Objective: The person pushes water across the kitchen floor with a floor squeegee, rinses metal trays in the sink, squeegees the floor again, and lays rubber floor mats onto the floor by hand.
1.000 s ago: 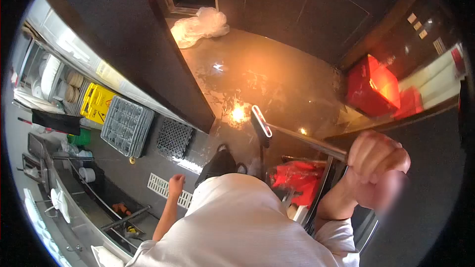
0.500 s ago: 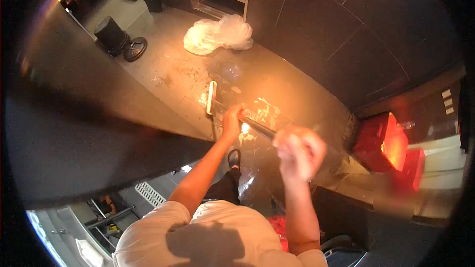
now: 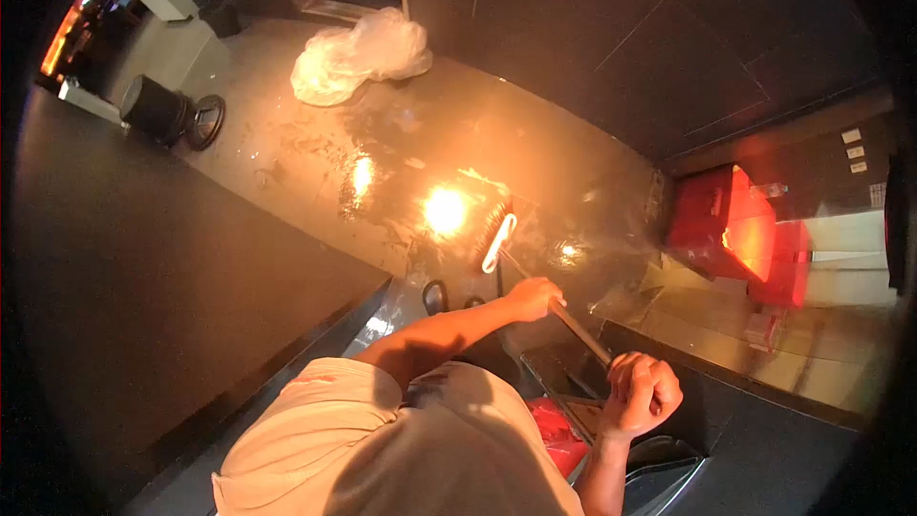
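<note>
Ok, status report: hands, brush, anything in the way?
Left hand gripping handle, right hand gripping higher up. Brush head down near shiny floor, contact unclear. Plastic bag on floor farther ahead, possibly in the way.

Dimly lit in orange, glaring off the floor (image 3: 544, 148), shadowed across the shirt (image 3: 411, 449), warped and blackened toward the edges.

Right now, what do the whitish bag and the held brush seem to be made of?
Whitish bag: probably thin plastic, crumpled, with light-catching folds. Brush head: pale-edged and smooth, likely plastic; its dark bristles, perhaps synthetic. Handle: smooth, brownish; wood or metal remains open.
</note>
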Demonstrator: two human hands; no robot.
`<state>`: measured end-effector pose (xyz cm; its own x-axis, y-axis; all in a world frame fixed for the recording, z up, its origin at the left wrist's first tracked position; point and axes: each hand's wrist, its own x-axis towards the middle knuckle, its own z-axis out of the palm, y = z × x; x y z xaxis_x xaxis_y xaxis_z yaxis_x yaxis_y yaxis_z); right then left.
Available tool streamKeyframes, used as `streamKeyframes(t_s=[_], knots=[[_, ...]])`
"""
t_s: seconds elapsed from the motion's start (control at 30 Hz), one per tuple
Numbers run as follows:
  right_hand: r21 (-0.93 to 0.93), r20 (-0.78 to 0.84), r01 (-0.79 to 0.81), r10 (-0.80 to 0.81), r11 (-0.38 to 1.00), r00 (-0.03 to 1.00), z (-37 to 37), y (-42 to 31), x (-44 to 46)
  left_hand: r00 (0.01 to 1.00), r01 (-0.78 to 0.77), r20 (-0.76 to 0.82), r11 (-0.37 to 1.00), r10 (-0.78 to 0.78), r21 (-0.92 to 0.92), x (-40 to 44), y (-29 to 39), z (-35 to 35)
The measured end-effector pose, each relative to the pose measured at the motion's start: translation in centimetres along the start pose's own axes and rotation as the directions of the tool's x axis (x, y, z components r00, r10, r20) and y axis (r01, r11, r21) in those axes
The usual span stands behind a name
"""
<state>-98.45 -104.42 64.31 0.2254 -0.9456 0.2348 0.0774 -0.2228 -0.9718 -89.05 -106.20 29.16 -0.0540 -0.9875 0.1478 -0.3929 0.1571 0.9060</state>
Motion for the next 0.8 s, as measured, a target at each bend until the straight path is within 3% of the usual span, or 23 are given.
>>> streamKeyframes(t_s=[0.03,0.13,0.27,0.37,0.43,0.5,0.57,0.7,0.77,0.8], knots=[[-0.047,-0.005,0.090,-0.091,0.995,0.996,-0.3,-1.2,0.0,0.994,-0.032,0.102,0.999,0.031,0.004,1.0,0.8,-0.4],[-0.093,0.019,0.323,-0.323,0.942,0.946,-1.0,-4.6,0.7,0.964,-0.204,0.162,0.977,0.211,-0.058,3.6,6.5,-4.7],[0.298,0.166,0.378,-0.438,0.876,0.884,-0.9,-6.3,4.9,0.970,-0.239,0.080,0.966,0.232,0.095,5.2,10.4,-11.8],[0.569,0.274,0.249,-0.466,0.784,0.841,-0.4,-4.1,9.4,0.985,-0.097,-0.114,0.965,0.128,0.245,7.0,7.4,-16.4],[0.610,0.261,0.181,-0.411,0.772,0.874,0.8,-0.8,12.6,0.976,0.070,-0.217,0.927,0.013,0.369,8.1,3.9,-19.8],[0.595,0.244,0.115,-0.315,0.796,0.917,3.7,4.3,15.8,0.941,0.251,-0.311,0.887,-0.130,0.387,8.3,0.3,-23.5],[0.439,0.291,0.056,-0.201,0.897,0.935,7.4,10.3,17.9,0.876,0.373,-0.465,0.789,-0.127,0.488,7.9,-5.3,-26.2],[0.234,0.461,-0.013,-0.099,0.972,0.882,15.9,21.5,21.5,0.740,0.631,-0.572,0.661,-0.355,0.406,7.3,-17.0,-31.0],[0.252,0.351,0.178,-0.261,0.951,0.899,17.6,22.1,22.7,0.719,0.672,-0.554,0.625,-0.421,0.397,8.5,-19.5,-31.6],[0.249,0.288,0.274,-0.342,0.929,0.895,17.9,22.4,23.3,0.765,0.630,-0.481,0.654,-0.429,0.418,9.8,-20.0,-30.9]])
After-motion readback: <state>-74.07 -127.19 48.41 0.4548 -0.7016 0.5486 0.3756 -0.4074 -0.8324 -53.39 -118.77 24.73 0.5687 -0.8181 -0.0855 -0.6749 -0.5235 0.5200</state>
